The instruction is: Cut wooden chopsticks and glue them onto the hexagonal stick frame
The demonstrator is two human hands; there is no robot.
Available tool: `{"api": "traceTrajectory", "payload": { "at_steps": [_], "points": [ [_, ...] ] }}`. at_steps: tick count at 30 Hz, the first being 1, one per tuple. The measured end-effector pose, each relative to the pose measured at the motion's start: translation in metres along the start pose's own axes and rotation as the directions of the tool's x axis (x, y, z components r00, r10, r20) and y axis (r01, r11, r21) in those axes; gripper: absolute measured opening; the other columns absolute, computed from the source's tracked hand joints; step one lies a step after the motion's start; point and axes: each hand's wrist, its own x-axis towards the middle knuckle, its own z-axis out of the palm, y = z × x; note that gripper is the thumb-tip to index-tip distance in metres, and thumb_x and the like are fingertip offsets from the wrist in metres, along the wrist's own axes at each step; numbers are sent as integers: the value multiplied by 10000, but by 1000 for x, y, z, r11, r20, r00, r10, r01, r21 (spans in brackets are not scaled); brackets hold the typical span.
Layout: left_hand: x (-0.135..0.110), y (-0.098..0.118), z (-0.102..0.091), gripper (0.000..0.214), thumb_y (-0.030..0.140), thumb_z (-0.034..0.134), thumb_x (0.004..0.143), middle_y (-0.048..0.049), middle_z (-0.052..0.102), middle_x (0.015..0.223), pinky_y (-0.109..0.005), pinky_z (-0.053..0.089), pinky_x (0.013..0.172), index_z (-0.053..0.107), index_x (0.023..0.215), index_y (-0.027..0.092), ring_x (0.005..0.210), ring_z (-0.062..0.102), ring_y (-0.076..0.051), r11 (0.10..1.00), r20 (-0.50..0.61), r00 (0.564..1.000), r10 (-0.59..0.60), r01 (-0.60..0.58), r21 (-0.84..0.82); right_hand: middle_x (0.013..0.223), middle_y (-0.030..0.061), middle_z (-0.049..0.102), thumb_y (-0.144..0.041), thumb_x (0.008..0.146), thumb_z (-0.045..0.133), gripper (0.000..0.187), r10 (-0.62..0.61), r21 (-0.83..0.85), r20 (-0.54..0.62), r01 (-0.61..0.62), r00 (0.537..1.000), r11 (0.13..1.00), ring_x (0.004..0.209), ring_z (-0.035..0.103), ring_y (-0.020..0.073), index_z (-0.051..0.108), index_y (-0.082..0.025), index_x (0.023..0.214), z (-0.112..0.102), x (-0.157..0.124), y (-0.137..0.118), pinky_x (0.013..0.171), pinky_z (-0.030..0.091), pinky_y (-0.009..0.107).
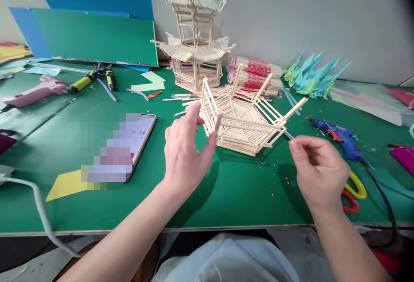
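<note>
forearm (129,234) at 7 o'clock; my left hand (184,148) brackets stick frame (245,124), likely steadying, grip unclear; right hand (318,172) pinches thin rod (288,135).

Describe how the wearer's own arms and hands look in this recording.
The left forearm and right forearm are bare as far as the view shows, without sleeves or bracelets. The left hand and right hand are ungloved; no rings show on the visible fingers. Pale blue-grey clothing covers the lap.
</note>
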Motion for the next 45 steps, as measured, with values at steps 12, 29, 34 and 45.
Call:
{"api": "traceTrajectory", "payload": {
  "at_steps": [12, 29, 34, 45],
  "points": [
    [8, 2, -5, 218, 201, 604, 775, -46, 632, 869, -318, 484, 696, 603, 989, 161, 763, 594, -170, 987, 21, 999, -47, 49, -151, 454, -52, 372, -243, 876, 457, 386, 56, 216, -88, -36, 995, 976, 414, 381, 90, 381, -208, 500, -1, -6, -12, 390, 270, 244],
    [57, -14, -21, 183, 211, 636, 760, -64, 563, 866, -390, 452, 727, 664, 935, 165, 828, 527, -208, 960, 318, 913, 255, -198, -200, 725, 7, 604, -364, 794, 630, 172, 222, 111, 59, -228, 973, 967, 630, 557, 120, 593, -199, 825, -2, -15, -25, 557, 461, 229],
    [54, -19, -20, 128, 179, 607, 793, -44, 566, 826, -359, 432, 702, 672, 903, 178, 783, 533, -179, 942, 292, 920, 259, -175, -286, 737, 33, 628, -420, 726, 680, 253, 293, 52, -7, -292, 956, 955, 652, 587, 151, 623, -183, 792, -4, -7, -6, 557, 475, 250],
    [64, -22, -19, 96, 155, 573, 813, -20, 575, 789, -325, 421, 683, 649, 867, 177, 767, 527, -167, 918, 423, 880, 215, -35, -395, 730, -6, 576, -393, 819, 592, 195, 294, 94, 39, -296, 955, 951, 629, 502, 106, 579, -198, 825, 9, 6, -1, 560, 412, 222]
  ]
}}
